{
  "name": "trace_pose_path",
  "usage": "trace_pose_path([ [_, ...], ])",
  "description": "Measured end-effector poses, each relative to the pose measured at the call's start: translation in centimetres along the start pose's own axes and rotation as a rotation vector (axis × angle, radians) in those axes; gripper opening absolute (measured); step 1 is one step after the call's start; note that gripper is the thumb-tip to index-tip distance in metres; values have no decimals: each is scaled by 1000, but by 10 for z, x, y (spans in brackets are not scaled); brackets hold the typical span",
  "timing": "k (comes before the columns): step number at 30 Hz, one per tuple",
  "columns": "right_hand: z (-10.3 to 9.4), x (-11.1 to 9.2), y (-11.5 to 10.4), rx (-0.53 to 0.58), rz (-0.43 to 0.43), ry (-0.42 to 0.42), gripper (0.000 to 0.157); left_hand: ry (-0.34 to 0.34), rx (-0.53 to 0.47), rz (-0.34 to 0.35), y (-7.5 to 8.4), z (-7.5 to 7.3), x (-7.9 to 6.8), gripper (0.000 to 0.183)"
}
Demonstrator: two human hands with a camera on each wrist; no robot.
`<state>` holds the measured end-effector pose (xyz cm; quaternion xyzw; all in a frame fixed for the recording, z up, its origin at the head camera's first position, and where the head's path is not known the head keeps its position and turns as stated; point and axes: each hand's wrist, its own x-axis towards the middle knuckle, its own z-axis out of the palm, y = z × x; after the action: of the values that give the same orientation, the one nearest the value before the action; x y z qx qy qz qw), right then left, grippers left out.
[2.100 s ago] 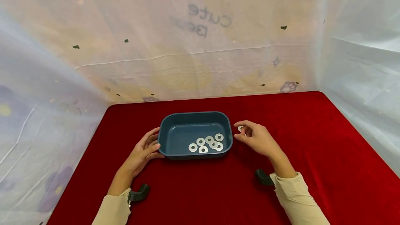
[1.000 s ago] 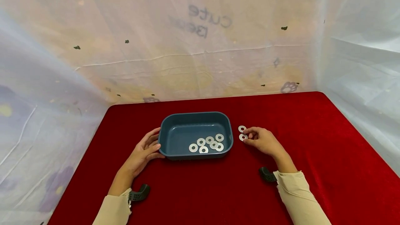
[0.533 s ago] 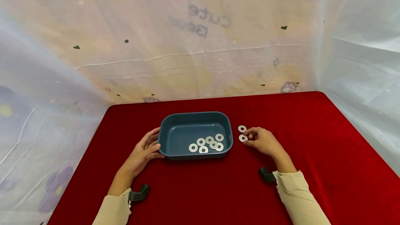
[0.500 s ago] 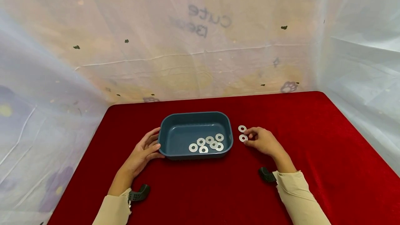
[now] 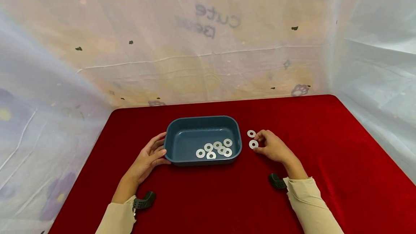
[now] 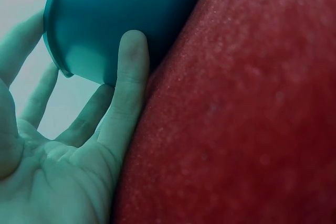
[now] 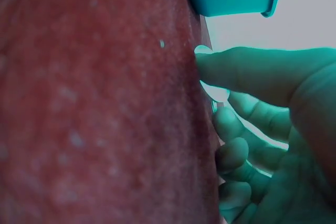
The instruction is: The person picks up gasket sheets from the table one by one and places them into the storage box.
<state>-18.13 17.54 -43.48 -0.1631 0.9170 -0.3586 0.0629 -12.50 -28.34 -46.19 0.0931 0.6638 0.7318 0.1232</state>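
A blue rectangular tray (image 5: pixel 191 137) stands on the red cloth with several flat metal washers (image 5: pixel 208 147) near its front right corner. My left hand (image 5: pixel 146 160) touches the tray's left end, its fingers spread and mostly straight along the wall and rim. Right of the tray, my right hand (image 5: pixel 273 147) pinches a washer (image 5: pixel 254 144) at its edges between thumb and fingers, low over the cloth. Just behind lies another washer (image 5: pixel 251 133). In the right wrist view the thumb (image 7: pixel 236 72) covers much of the pinched washer.
Red cloth (image 5: pixel 208 201) covers the table. Patterned, translucent sheeting (image 5: pixel 182 68) hangs behind and at both sides. Dark straps with a small black device (image 5: pixel 147 200) sit on each wrist.
My right hand has moved back and slightly right from beside the tray's rim, showing two washers on the cloth. Lately its fingers have shifted slightly around the nearer washer. My left hand stays put.
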Motion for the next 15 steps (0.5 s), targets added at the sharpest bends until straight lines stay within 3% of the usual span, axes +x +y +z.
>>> trace_pose_path([
  [6,0,-1,-1,16,14,-25,29,3,0,1,1,1,-1,62],
  [15,-3,-1,-1,-26,-32,-51,42,-8,-3,8,1,1,-1,61],
])
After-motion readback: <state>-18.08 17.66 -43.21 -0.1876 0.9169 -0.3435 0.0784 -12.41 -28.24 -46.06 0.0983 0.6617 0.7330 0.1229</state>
